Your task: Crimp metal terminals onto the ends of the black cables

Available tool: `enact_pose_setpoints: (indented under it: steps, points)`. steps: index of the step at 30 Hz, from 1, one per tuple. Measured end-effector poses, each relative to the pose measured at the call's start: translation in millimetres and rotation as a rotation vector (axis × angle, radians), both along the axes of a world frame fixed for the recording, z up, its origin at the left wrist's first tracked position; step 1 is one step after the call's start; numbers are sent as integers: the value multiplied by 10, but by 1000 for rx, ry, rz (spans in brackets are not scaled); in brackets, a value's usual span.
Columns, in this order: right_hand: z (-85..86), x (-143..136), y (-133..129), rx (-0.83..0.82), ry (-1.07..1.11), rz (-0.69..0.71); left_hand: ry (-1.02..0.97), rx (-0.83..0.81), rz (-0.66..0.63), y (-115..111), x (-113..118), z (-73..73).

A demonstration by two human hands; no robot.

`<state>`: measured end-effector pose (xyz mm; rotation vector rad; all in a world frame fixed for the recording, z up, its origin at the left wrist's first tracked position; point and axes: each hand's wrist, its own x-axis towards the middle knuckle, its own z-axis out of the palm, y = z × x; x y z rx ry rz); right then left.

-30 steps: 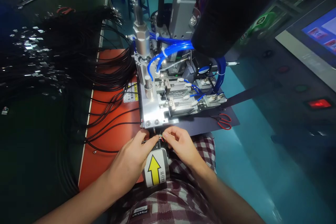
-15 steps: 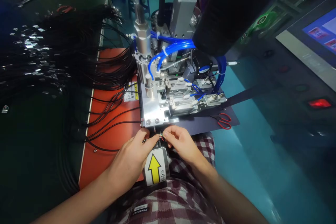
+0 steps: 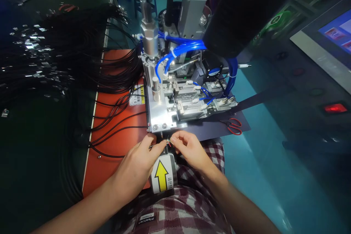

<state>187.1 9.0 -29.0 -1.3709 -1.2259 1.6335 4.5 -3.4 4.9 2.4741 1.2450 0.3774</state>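
Observation:
My left hand [image 3: 138, 159] is closed around the end of a black cable, with thumb and fingertips pinched just in front of the metal machine [image 3: 161, 115]. Thin wires [image 3: 169, 144], one of them red, stick out at a small metallic piece between my two hands. My right hand [image 3: 190, 150] pinches at the right side of these wires; what exactly lies between its fingertips is too small to tell. Below the fingertips is a white label with a yellow arrow [image 3: 161, 175].
Black cables [image 3: 120, 69] with shiny ends spread over the orange surface [image 3: 109, 170] and the dark area at left. Red-handled scissors [image 3: 233, 126] lie right of the machine. Blue tubes [image 3: 189, 45] arch above it. A screen panel [image 3: 336, 29] stands at far right.
Both hands stay in nearly the same place, with only a slight shift at the fingertips and wires. The view has moved very slightly.

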Motion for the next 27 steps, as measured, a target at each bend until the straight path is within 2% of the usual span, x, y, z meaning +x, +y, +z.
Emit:
enact_pose_setpoints:
  steps: [14, 27]
  points:
    - [-72, 10, -4, -26, 110, -2, 40, -18, 9, -2, -4, -9]
    - [-11, 0, -27, 71, 35, 5, 31, -11, 13, -12, -6, -26]
